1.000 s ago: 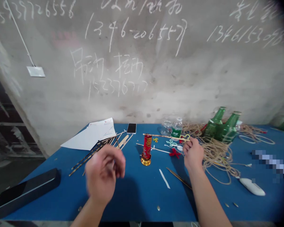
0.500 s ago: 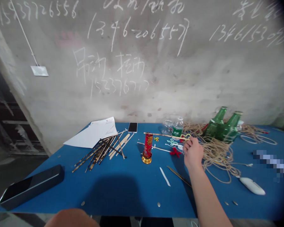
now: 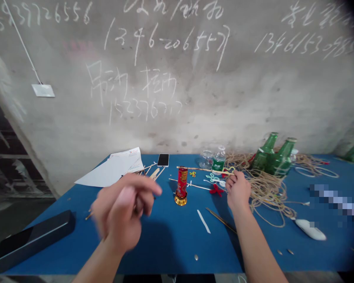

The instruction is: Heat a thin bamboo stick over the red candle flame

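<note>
My right hand [image 3: 238, 189] pinches one end of a thin wooden stick [image 3: 205, 170]. The stick's far end lies across the top of a red candle-like cylinder [image 3: 182, 182] with gold print, upright on a gold base; whether they touch I cannot tell. My left hand [image 3: 122, 208], slightly blurred, hovers over the left of the table, its index finger stretched out, the other fingers curled and nothing visible in it. It hides most of the pile of sticks [image 3: 155, 173]. Beneath the held stick lie another thin stick [image 3: 202, 186] and a red star-shaped piece [image 3: 216, 190].
On the blue table [image 3: 171, 243] lie white papers [image 3: 112, 169], a phone [image 3: 163, 159] and a long dark box [image 3: 32, 239]. Green bottles [image 3: 283, 157], coiled rope [image 3: 268, 192], a plastic bottle [image 3: 218, 159] and a white mouse-shaped object [image 3: 310, 229] stand or lie to the right.
My left hand has come up from the bottom edge into view above the sticks. My right hand still holds its stick over the red cylinder; the whole view has shifted slightly.
</note>
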`<state>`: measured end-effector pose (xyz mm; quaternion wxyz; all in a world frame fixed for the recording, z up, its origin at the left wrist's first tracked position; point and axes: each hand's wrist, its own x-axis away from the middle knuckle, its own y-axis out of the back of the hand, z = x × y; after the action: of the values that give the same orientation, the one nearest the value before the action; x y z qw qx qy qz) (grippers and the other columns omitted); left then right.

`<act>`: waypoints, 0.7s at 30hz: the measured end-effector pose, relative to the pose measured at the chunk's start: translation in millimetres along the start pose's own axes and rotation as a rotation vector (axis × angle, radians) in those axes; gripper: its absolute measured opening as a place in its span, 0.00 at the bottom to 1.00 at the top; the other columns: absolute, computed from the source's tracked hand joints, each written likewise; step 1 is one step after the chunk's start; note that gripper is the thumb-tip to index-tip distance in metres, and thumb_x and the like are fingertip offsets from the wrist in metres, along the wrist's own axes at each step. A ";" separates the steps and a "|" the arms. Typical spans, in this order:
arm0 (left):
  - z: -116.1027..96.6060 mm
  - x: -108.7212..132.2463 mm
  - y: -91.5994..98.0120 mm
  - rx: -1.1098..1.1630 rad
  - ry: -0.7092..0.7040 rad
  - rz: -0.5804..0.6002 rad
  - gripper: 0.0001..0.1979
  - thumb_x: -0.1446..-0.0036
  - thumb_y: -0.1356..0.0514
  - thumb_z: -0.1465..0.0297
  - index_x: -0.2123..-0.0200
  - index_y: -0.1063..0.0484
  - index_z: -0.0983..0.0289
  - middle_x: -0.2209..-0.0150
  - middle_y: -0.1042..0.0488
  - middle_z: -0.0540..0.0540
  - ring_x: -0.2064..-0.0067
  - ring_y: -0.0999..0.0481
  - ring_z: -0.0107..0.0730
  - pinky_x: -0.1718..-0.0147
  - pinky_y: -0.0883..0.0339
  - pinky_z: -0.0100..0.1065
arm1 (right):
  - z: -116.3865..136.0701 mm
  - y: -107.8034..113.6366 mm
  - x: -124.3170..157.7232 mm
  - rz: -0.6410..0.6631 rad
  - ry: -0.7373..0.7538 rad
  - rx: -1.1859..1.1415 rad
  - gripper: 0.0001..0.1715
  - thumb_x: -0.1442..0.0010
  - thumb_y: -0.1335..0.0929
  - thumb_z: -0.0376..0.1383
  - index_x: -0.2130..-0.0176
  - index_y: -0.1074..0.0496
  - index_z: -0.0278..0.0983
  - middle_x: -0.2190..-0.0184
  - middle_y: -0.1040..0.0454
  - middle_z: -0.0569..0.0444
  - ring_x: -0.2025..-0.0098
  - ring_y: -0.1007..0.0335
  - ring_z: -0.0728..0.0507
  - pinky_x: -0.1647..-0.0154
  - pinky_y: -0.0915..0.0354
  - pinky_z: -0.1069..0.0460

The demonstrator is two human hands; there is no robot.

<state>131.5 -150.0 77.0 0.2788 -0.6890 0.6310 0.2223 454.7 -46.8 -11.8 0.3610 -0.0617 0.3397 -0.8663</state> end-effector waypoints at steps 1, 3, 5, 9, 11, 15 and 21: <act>9.4 -10.6 -8.0 0.001 -0.064 -0.009 0.24 0.31 0.45 0.51 0.70 0.18 0.56 0.83 0.31 0.52 0.84 0.39 0.29 0.82 0.46 0.37 | 0.8 -0.4 0.4 -0.001 -0.006 -0.004 0.21 0.47 0.27 0.38 0.74 0.45 0.41 0.81 0.50 0.68 0.83 0.59 0.54 0.86 0.60 0.58; 34.7 -29.4 -21.9 -0.063 -0.049 0.020 0.24 0.27 0.47 0.56 0.70 0.19 0.59 0.84 0.32 0.50 0.84 0.42 0.27 0.79 0.43 0.35 | 2.5 -1.2 1.4 -0.004 -0.018 -0.010 0.22 0.47 0.27 0.37 0.75 0.46 0.41 0.81 0.50 0.68 0.82 0.59 0.54 0.86 0.59 0.58; 62.8 -42.1 -31.0 -0.122 -0.020 0.042 0.27 0.27 0.48 0.57 0.77 0.25 0.61 0.81 0.29 0.52 0.81 0.36 0.28 0.77 0.41 0.34 | 3.9 -1.9 2.1 -0.008 -0.022 -0.011 0.23 0.46 0.27 0.37 0.75 0.47 0.41 0.81 0.50 0.67 0.82 0.58 0.54 0.86 0.59 0.58; 106.9 -45.6 -35.1 -0.161 0.054 0.100 0.30 0.27 0.48 0.54 0.80 0.28 0.60 0.82 0.30 0.52 0.78 0.31 0.31 0.72 0.37 0.32 | 4.5 -2.9 2.3 -0.009 -0.023 -0.008 0.22 0.47 0.28 0.37 0.75 0.47 0.41 0.82 0.50 0.68 0.82 0.58 0.55 0.86 0.59 0.57; 119.2 -42.1 -33.6 -0.160 0.083 0.121 0.30 0.27 0.48 0.53 0.80 0.26 0.60 0.83 0.31 0.51 0.78 0.30 0.32 0.71 0.36 0.32 | 4.2 -3.3 1.8 -0.016 -0.027 -0.007 0.22 0.48 0.28 0.37 0.76 0.47 0.41 0.82 0.50 0.68 0.83 0.58 0.55 0.86 0.60 0.57; 128.0 -38.3 -31.1 -0.168 0.085 0.181 0.33 0.27 0.49 0.54 0.84 0.31 0.59 0.84 0.31 0.52 0.75 0.26 0.34 0.66 0.34 0.33 | 4.0 -3.6 1.7 -0.015 -0.016 -0.019 0.23 0.50 0.27 0.36 0.76 0.47 0.41 0.82 0.51 0.68 0.83 0.58 0.55 0.86 0.60 0.57; 123.5 -38.1 -32.1 -0.162 0.077 0.234 0.34 0.26 0.50 0.54 0.87 0.34 0.58 0.82 0.29 0.56 0.60 0.18 0.43 0.62 0.32 0.34 | 4.7 -3.4 2.9 -0.007 -0.015 -0.024 0.22 0.49 0.28 0.36 0.76 0.47 0.41 0.82 0.52 0.68 0.82 0.60 0.55 0.86 0.60 0.58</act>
<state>165.0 -38.0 13.3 0.1699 -0.6389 0.6973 0.2770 452.2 -49.6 -6.5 0.3597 -0.0740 0.3471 -0.8629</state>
